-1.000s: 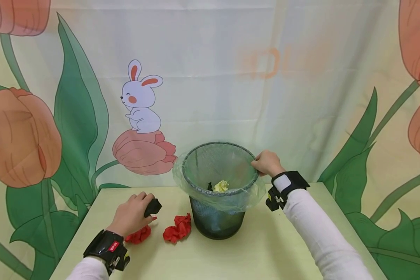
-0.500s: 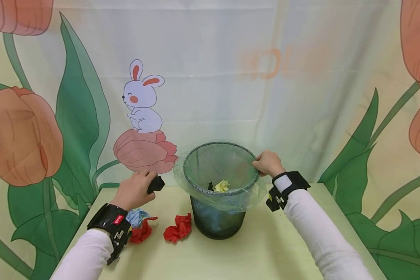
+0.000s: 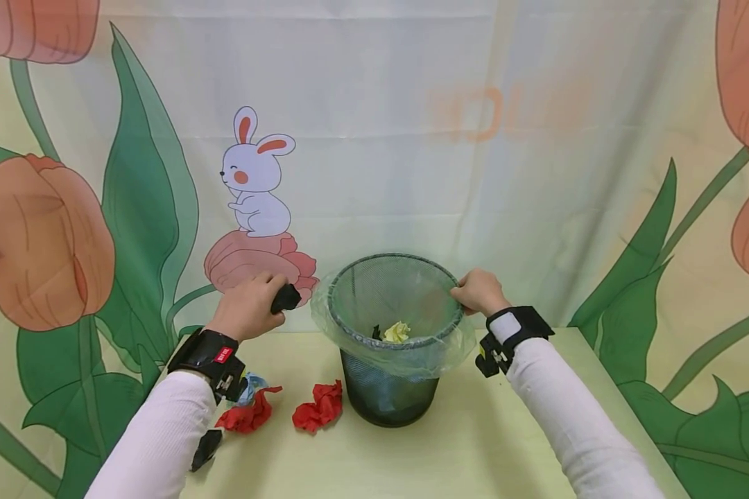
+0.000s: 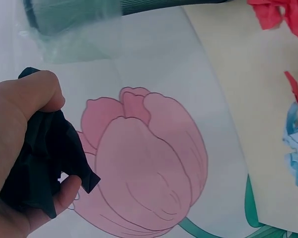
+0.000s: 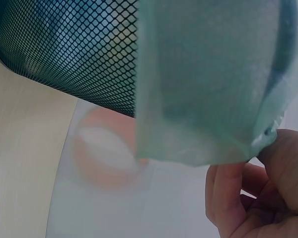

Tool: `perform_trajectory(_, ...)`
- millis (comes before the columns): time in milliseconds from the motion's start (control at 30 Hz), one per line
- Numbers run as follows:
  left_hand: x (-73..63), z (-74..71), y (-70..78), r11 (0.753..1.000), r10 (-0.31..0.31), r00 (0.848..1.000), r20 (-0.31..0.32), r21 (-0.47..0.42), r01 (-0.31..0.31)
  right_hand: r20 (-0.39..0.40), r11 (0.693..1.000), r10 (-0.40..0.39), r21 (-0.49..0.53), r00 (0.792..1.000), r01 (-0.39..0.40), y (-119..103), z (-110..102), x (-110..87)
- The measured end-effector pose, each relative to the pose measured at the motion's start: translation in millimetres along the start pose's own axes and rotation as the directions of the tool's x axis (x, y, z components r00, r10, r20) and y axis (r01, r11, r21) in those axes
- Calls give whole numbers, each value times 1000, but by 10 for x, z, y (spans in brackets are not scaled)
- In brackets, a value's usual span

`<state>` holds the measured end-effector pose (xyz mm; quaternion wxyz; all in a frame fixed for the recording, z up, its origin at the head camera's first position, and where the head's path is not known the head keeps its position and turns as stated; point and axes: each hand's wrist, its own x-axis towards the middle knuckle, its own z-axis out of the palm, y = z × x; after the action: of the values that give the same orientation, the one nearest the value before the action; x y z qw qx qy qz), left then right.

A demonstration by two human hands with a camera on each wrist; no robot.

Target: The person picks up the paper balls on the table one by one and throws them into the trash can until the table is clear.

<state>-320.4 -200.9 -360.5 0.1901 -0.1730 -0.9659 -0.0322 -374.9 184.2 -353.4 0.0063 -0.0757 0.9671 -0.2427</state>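
My left hand grips a crumpled black paper ball, raised above the table to the left of the bin. In the left wrist view the black paper is folded inside curled fingers and thumb. My right hand pinches the right rim of a black mesh bin, where a thin green bag folds over the edge. That bag hangs over the mesh beside the fingers in the right wrist view. Inside the bin lie a pale yellow crumpled paper and something dark.
On the table, a red crumpled paper lies left of the bin. Farther left are another red paper, a light blue one partly behind the left wrist, and a black one. A printed curtain hangs behind.
My left hand has risen and moved slightly right with the black paper ball, uncovering the blue and left red papers and another black one. The right hand stays on the rim.
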Motion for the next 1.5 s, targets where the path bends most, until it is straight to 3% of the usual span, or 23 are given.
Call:
perform_trajectory(633, 428, -305, 328, 999, 34, 999, 31, 33, -35, -16, 1000, 1, 4, 1000, -1, -12, -6, -20)
perform_trajectory(1500, 798, -448, 958, 986, 154, 986, 58, 62, -157, -5, 1000, -18, 16, 1000, 18, 6, -23, -15)
